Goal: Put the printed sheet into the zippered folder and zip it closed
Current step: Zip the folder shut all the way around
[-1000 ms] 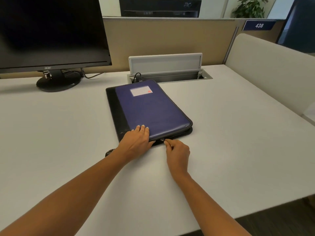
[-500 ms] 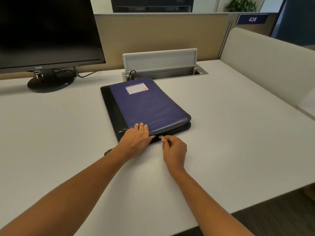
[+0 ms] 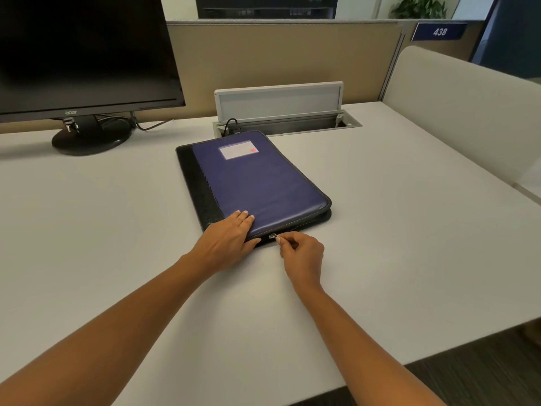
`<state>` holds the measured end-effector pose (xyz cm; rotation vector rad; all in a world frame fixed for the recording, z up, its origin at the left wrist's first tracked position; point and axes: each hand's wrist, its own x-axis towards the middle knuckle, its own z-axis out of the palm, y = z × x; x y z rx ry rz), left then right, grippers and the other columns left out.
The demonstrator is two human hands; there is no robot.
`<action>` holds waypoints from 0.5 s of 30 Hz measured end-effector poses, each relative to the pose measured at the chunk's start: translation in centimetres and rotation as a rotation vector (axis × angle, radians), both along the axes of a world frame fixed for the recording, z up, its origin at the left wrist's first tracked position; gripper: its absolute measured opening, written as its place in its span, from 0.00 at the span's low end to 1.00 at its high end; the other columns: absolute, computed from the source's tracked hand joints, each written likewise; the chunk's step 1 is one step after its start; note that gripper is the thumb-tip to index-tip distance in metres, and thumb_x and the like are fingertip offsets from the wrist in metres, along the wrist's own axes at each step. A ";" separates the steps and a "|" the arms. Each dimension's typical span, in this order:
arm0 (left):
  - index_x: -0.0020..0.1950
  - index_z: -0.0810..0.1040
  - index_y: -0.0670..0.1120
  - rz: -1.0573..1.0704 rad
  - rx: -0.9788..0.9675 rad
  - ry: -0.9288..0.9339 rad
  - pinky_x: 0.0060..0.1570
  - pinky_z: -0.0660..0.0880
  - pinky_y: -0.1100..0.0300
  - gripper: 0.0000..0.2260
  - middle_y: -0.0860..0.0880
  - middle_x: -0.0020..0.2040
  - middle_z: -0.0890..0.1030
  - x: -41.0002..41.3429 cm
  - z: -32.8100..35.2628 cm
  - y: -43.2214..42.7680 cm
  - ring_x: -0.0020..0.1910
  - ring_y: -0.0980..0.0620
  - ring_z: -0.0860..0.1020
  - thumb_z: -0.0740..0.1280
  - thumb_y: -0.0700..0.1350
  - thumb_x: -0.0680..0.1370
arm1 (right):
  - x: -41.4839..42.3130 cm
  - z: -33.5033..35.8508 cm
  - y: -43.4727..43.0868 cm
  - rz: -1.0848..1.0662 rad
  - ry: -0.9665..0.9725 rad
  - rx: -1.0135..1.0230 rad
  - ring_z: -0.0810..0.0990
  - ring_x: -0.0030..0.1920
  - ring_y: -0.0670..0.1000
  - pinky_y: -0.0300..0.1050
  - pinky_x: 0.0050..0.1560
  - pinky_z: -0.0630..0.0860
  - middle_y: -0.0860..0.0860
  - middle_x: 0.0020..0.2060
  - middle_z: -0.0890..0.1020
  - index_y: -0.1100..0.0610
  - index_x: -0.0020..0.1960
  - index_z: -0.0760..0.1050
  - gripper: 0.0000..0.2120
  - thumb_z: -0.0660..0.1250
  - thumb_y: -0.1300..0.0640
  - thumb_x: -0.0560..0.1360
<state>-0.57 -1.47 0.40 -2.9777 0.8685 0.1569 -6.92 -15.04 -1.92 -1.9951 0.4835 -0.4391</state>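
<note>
A purple zippered folder [image 3: 257,177] with a black spine and a white label lies closed flat on the white desk [image 3: 395,230]. My left hand [image 3: 227,238] presses flat on its near left corner, fingers together. My right hand [image 3: 301,253] pinches the small metal zipper pull [image 3: 272,236] on the folder's near edge, just right of my left thumb. The near right corner of the folder still gapes slightly between cover and base. The printed sheet is not visible.
A black monitor [image 3: 82,54] on a round stand [image 3: 90,136] sits at the back left. An open cable hatch [image 3: 281,112] with a raised lid lies just behind the folder. A beige partition [image 3: 468,106] runs along the desk's right side.
My right hand with the zipper pull has shifted slightly left along the folder's near edge, closer to my left hand. The left hand stays pressed on the cover.
</note>
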 end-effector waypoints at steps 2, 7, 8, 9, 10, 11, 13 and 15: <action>0.76 0.50 0.43 -0.021 0.016 0.014 0.72 0.55 0.57 0.27 0.45 0.77 0.54 -0.2 -0.2 0.4 0.76 0.48 0.53 0.48 0.56 0.81 | -0.1 -0.1 0.1 0.006 -0.004 0.007 0.79 0.39 0.50 0.45 0.48 0.79 0.58 0.40 0.84 0.61 0.48 0.82 0.07 0.67 0.61 0.74; 0.75 0.48 0.40 -0.035 0.022 0.016 0.72 0.51 0.57 0.26 0.42 0.76 0.53 -0.2 -0.4 0.3 0.75 0.46 0.53 0.46 0.53 0.82 | -0.6 -0.1 1.7 0.095 -0.019 -0.020 0.81 0.41 0.52 0.45 0.49 0.79 0.57 0.41 0.84 0.61 0.48 0.81 0.07 0.66 0.62 0.74; 0.75 0.48 0.40 -0.032 0.017 0.029 0.72 0.51 0.57 0.26 0.42 0.76 0.53 -0.2 -0.3 0.3 0.76 0.46 0.53 0.45 0.53 0.82 | -0.7 -0.2 2.3 0.130 -0.024 -0.042 0.81 0.42 0.51 0.43 0.50 0.78 0.56 0.42 0.85 0.61 0.48 0.82 0.07 0.66 0.62 0.74; 0.75 0.48 0.40 -0.031 0.015 0.040 0.72 0.51 0.57 0.26 0.42 0.76 0.53 -0.2 -0.3 0.4 0.76 0.46 0.52 0.45 0.53 0.82 | -0.9 -0.2 2.8 0.163 -0.031 -0.066 0.81 0.42 0.51 0.41 0.50 0.76 0.56 0.43 0.85 0.60 0.48 0.81 0.07 0.66 0.62 0.74; 0.75 0.48 0.40 -0.033 0.018 0.047 0.72 0.51 0.57 0.26 0.42 0.76 0.53 -0.3 -0.2 0.4 0.76 0.46 0.52 0.45 0.53 0.82 | -1.0 -0.2 3.3 0.190 -0.037 -0.086 0.81 0.43 0.50 0.38 0.50 0.75 0.55 0.44 0.85 0.60 0.49 0.81 0.07 0.66 0.62 0.74; 0.75 0.47 0.41 -0.037 0.024 0.050 0.72 0.52 0.57 0.26 0.42 0.76 0.53 -0.3 -0.1 0.4 0.76 0.46 0.52 0.45 0.53 0.82 | -1.0 -0.3 3.7 0.209 -0.039 -0.099 0.81 0.44 0.50 0.37 0.50 0.74 0.56 0.44 0.85 0.60 0.49 0.81 0.07 0.66 0.62 0.74; 0.75 0.47 0.41 -0.040 0.028 0.055 0.72 0.52 0.57 0.26 0.42 0.76 0.53 -0.3 0.0 0.4 0.76 0.46 0.52 0.45 0.53 0.82 | -1.0 -0.3 4.0 0.223 -0.033 -0.105 0.81 0.44 0.50 0.35 0.50 0.73 0.56 0.45 0.85 0.61 0.51 0.81 0.08 0.65 0.62 0.74; 0.76 0.47 0.41 -0.038 0.030 0.061 0.72 0.52 0.57 0.26 0.42 0.77 0.53 -0.3 0.1 0.4 0.76 0.46 0.52 0.45 0.54 0.81 | -0.9 -0.2 3.8 0.220 -0.028 -0.106 0.81 0.45 0.50 0.36 0.50 0.74 0.56 0.46 0.85 0.61 0.51 0.81 0.08 0.66 0.61 0.74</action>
